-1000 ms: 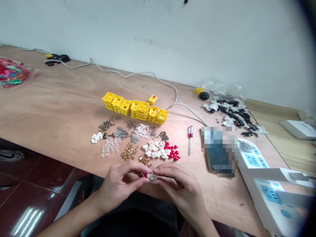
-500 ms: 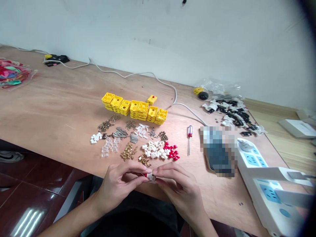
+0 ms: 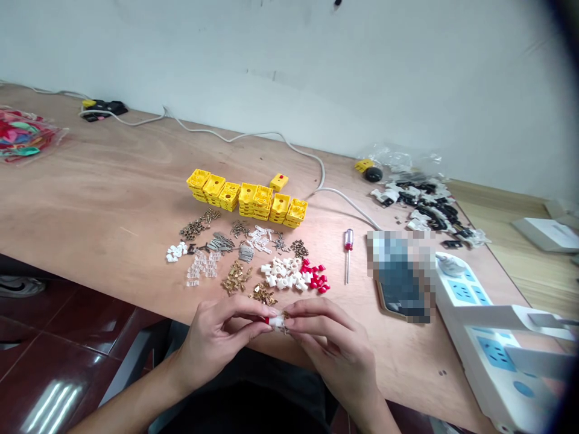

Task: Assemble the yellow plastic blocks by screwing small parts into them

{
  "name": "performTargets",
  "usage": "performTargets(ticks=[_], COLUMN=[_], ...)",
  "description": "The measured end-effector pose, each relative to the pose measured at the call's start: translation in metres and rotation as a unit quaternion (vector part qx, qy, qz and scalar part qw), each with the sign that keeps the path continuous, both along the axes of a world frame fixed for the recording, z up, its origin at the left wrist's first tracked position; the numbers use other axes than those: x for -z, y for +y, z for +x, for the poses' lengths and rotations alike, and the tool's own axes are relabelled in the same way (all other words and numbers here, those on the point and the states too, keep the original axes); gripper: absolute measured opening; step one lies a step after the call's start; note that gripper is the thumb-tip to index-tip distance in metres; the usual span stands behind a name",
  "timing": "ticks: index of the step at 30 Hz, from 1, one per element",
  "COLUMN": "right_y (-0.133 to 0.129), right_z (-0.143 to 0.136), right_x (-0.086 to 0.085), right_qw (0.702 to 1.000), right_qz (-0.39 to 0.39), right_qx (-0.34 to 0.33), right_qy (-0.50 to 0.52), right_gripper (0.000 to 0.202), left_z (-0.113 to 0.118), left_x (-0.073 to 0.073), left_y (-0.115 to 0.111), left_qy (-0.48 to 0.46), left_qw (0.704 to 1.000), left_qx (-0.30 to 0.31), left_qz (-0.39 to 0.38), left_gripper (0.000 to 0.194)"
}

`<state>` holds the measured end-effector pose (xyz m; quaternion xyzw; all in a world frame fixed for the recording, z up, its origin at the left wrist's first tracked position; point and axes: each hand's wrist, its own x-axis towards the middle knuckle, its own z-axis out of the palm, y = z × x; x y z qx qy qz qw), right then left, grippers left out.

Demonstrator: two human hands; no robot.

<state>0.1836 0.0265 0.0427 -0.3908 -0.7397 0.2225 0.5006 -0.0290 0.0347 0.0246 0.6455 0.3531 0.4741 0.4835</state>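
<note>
Low centre of frame: small red-and-white piece [image 3: 275,322], held up betw. both hands near the front edge of the table [image 3: 136,265]. L hand [image 3: 212,337] pinches its red end, thumb + forefinger. R hand [image 3: 341,343] grasps the other end w/ fingertips; bits of metal show there, exact fit hidden by fingers.

Risks, my guess: piece v. small, so a slip of either pinch could shoot a metal bit out. Edge is close, so a dropped bit could end up on the dark floor tiles [image 3: 45,325], lower left, hard to spot. Brass bits [image 3: 263,294] lie just beyond the fingertips; a knuckle brushing fwd might scatter them into the white parts [image 3: 283,274]. Pressing too hard or askew might bend thin metal.

Containers: yellow housings [image 3: 254,208], mid-frame, short stacks in a row, open side up on top ones; moulded ribs + round holes visible, can't tell re loose parts inside. Plastic bag [image 3: 27,135], upper left, holds bright stuff, mostly red w/ some green & blue; contents unclear. Transparent bag [image 3: 400,160], upper right, crumpled, behind the black-and-white parts [image 3: 425,208]; can't tell if anything's in it.
</note>
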Motion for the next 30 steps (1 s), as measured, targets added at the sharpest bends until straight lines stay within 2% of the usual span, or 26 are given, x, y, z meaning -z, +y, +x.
performTargets(ticks=[14,23,30], right_y=[-0.0024,-0.0042,-0.0026], right_z=[0.0006,0.0018,0.0017], right_x=[0.0029,0.0069,0.0032], right_qw=[0.997,0.995,0.995], right_qz=[0.044,0.054,0.060], right_qx=[-0.008,-0.004,0.013], right_qy=[-0.059,-0.085,-0.080], right_gripper=[0.029,0.035,0.034], left_z=[-0.0008,-0.0006,0.0000], left_x=[-0.0013,-0.0006,-0.0019], left_y=[0.0029,0.0026,0.0022], left_qy=[0.011,0.015,0.013], left_qw=[0.999,0.999,0.999], left_qx=[-0.007,-0.008,-0.008], left_qz=[0.042,0.038,0.035], left_gripper=[0.018,0.019,0.016])
